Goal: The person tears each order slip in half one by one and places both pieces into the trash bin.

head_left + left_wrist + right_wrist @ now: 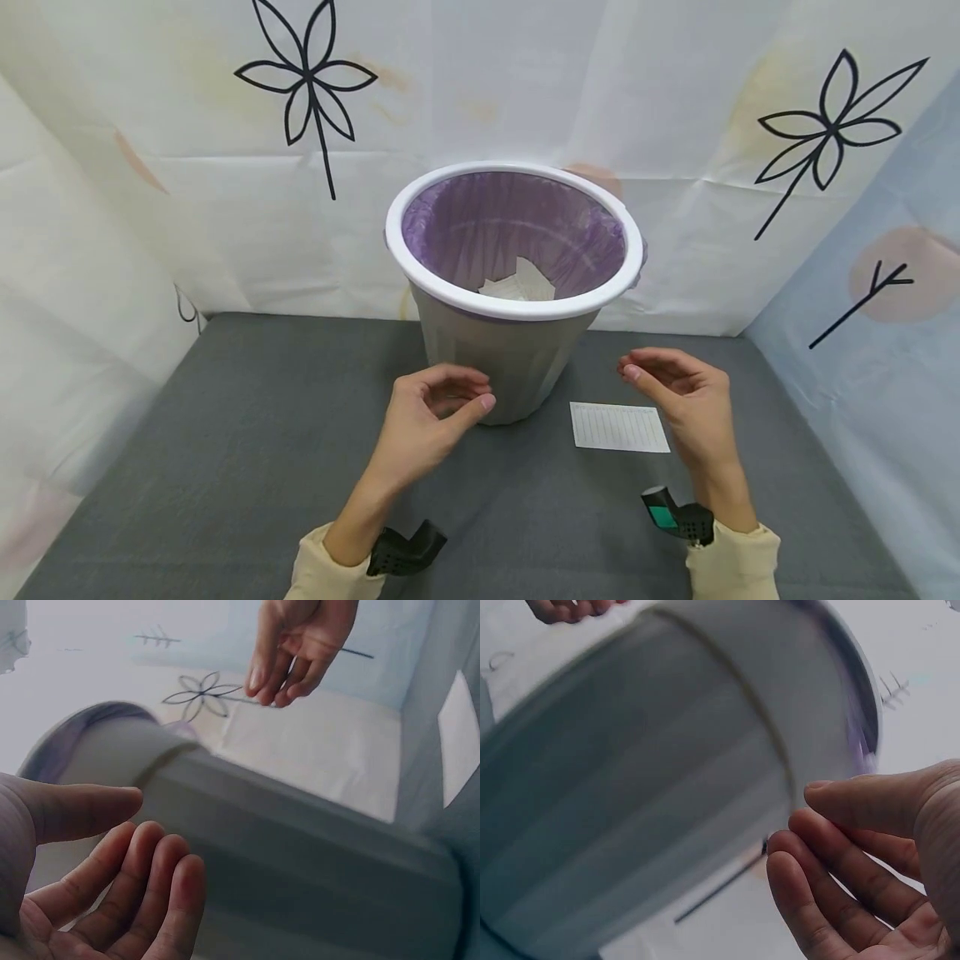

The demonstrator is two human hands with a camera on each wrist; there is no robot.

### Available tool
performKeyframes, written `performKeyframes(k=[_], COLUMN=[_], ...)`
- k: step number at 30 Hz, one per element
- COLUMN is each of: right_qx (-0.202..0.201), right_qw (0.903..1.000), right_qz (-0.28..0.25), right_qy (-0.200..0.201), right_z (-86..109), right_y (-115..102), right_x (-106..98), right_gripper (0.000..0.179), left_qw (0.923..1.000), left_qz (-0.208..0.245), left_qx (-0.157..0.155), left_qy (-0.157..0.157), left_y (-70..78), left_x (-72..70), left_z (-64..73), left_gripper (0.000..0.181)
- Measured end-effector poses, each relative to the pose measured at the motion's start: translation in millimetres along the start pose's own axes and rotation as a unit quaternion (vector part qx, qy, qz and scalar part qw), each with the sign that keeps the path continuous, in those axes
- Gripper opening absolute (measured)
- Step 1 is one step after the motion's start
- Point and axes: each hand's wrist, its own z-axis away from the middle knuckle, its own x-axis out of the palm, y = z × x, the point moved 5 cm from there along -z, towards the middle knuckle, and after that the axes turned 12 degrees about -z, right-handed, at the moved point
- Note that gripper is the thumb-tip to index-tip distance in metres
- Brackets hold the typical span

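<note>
A grey waste bin (487, 350) with a white rim and a purple liner bag (517, 208) stands upright at the back of the table. Pale crumpled paper (525, 282) lies inside it. My left hand (431, 421) hovers in front of the bin, loosely curved, with nothing between thumb and fingers. To the right of the bin is my right hand (686, 400), likewise loosely bent and holding nothing. Beside that hand, a white lined card (618, 427) lies flat on the table. Both wrist views show the bin's side (285, 847) close by, apart from the fingers.
A dark grey cloth covers the table (225, 467). Pale fabric walls (480, 83) with black leaf drawings enclose it at the back and both sides. A thin dark cord loop (186, 307) hangs at the back left corner. Each wrist wears a black camera mount (407, 550).
</note>
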Motion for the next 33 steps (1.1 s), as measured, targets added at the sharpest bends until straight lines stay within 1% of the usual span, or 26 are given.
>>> performKeyframes(k=[3,9,13,16,20,24,25,27,30,33], right_qx=[0.003,0.032,0.067,0.102,0.137,0.156,0.159,0.169,0.189,0.208], right_qw=[1.0,0.9968,0.9931,0.9876,0.9753,0.9627,0.958,0.9484,0.9308,0.9192], right_qz=[0.003,0.05,0.077,0.102,0.162,0.215,0.233,0.265,0.312,0.334], right_qy=[0.008,0.054,0.058,0.062,0.061,0.053,0.05,0.044,0.027,0.008], right_z=[-1.8,-1.2,1.8,4.7,9.2,13.1,13.8,14.9,15.8,16.0], right_y=[6,17,31,46,60,67,68,70,74,80], right_x=[-12,-30,-45,-57,-69,-77,-78,-82,-85,-87], right_gripper=[0.02,0.028,0.033,0.034,0.041,0.049,0.05,0.053,0.058,0.061], left_qw=[0.9999,0.9992,0.998,0.9964,0.9937,0.99,0.9881,0.983,0.9715,0.9614], left_qz=[0.0,-0.008,-0.019,-0.033,-0.057,-0.09,-0.102,-0.132,-0.183,-0.22], left_qx=[-0.003,-0.015,-0.023,-0.034,-0.038,-0.038,-0.04,-0.043,-0.044,-0.045], left_qy=[-0.012,-0.036,-0.056,-0.071,-0.089,-0.102,-0.108,-0.121,-0.143,-0.158], left_y=[-6.7,-21.7,-31.4,-39.5,-49.8,-58.3,-60.5,-64.4,-69.6,-72.9], left_x=[11.0,36.6,55.4,69.2,86.9,104.6,109.4,119.5,135.3,149.2], left_z=[0.3,1.9,4.1,5.9,6.9,3.9,2.8,0.1,-5.0,-12.4], left_gripper=[0.021,0.024,0.024,0.024,0.026,0.03,0.032,0.036,0.042,0.047])
